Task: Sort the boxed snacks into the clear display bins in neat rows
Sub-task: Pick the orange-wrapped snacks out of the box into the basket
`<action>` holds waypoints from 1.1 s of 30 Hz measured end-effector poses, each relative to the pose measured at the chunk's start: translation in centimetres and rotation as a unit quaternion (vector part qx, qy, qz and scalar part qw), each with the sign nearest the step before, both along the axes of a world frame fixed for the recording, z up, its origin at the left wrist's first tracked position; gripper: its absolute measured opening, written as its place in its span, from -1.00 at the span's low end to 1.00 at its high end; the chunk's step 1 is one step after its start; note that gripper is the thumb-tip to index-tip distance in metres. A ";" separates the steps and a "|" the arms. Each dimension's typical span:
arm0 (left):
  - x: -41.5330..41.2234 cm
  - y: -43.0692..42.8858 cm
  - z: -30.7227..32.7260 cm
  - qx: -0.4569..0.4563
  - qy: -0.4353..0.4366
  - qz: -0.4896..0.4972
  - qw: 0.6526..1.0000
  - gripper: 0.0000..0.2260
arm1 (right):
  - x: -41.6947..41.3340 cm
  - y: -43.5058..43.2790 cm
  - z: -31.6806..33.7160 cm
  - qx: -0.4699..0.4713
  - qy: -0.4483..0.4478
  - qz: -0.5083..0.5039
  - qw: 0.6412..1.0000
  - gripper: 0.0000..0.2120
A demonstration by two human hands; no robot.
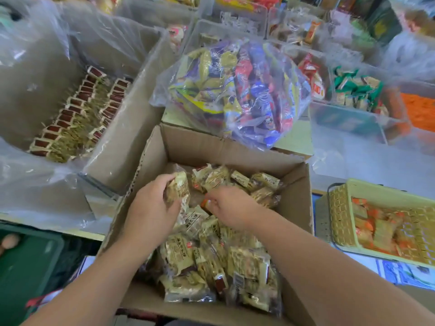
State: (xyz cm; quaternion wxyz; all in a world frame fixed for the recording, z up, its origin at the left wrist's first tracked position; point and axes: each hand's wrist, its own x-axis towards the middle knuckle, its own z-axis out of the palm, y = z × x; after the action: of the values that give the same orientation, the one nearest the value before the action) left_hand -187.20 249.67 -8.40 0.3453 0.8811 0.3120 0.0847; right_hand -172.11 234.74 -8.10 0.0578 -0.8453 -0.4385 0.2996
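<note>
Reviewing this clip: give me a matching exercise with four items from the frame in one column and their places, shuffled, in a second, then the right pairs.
Things:
1. left hand
2. right hand
3. clear bag of mixed snacks
4. yellow basket

Places:
A. on the closed carton behind the open cardboard box
B. far right, holding orange packets
C. gripping a stack of cream packets
D. fingers down among the loose packets

Pairs: 1-C, 2-D, 3-A, 4-B
</note>
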 end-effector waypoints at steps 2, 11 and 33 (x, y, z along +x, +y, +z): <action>-1.2 -0.2 -0.3 0.008 0.000 -0.019 1.000 -0.56 | 0.0 2.2 -1.9 -0.072 -0.025 0.059 0.995 -0.70; -2.8 -0.3 -0.9 0.046 0.102 -0.068 0.991 -0.43 | -0.4 4.1 -6.6 -0.226 -0.169 0.156 0.947 -0.51; 4.0 -12.3 -0.8 -0.005 0.229 -0.448 0.864 0.00 | -5.8 -14.3 4.0 0.248 0.302 -0.657 0.645 -0.86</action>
State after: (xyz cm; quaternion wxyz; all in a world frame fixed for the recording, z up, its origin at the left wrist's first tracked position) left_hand -183.22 237.36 -9.18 0.2697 0.9188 -0.0458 -0.2845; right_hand -177.95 220.48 -4.12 0.5760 -0.7284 0.2163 0.3015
